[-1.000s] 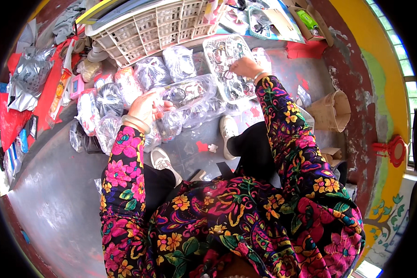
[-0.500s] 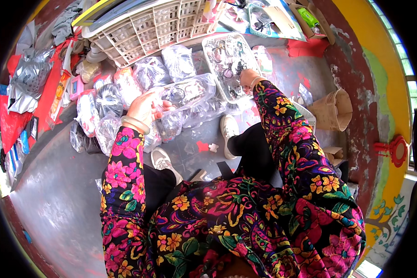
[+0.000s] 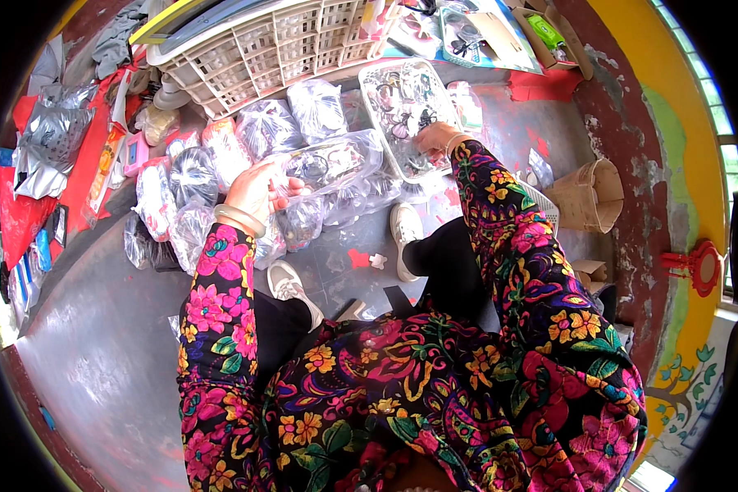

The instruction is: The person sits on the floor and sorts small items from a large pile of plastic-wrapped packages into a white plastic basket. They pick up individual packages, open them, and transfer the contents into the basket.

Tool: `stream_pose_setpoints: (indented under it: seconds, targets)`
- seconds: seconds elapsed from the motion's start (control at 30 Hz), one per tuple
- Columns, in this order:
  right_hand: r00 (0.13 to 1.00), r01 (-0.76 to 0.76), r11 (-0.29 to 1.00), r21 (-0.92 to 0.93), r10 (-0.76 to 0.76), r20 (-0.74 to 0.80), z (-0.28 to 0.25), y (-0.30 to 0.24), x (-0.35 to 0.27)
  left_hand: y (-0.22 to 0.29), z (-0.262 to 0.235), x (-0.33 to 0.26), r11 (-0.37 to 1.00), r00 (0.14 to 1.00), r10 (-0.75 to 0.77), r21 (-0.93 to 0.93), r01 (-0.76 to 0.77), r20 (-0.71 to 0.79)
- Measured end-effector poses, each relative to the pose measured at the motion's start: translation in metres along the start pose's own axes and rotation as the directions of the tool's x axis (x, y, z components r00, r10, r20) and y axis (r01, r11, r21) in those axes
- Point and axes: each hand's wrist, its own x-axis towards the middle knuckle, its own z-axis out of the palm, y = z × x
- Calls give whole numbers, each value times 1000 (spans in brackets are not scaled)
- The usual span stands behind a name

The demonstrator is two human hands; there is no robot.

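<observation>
Moved the right hand [image 3: 437, 138] down to about four o'clock in the white tray [image 3: 373, 111] since a second ago, keeping the left hand [image 3: 254, 187] parked at nine o'clock on the clear bag [image 3: 365, 154]. Looks like a light pinch on that bag with the left grip, can't tell about the right, being half hidden among dark accessories [image 3: 401, 129]. Could snag tangled bits and flick some over the rim, or tip the bag off the wrapped bundles [image 3: 302, 220] if pinching too loosely.
</observation>
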Motion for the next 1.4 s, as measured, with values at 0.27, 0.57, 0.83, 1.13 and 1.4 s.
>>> stream_pose_setpoints:
  seconds: [0.27,0.57,0.83,1.13,1.4]
  targets:
    - [995,3,994,-108,7,98,7,-3,-5,2,2,-1,1000,1000,-9,10,9,4]
    - [958,253,590,-767,-266,111,-12,-9,-3,2,3,3,999,1000,-6,48,5,22]
    - [834,541,837,-83,-547,-73,-39,-97,-108,1,1,1,998,1000,-28,50,28,-11]
    - [621,576,475,-665,-783,-21,97,-158,-86,2,1,2,998,998,-52,-43,51,-26]
    - [544,562,418,-714,-837,-62,139,-191,-70,8,3,-6,989,990,-91,-126,76,-112]
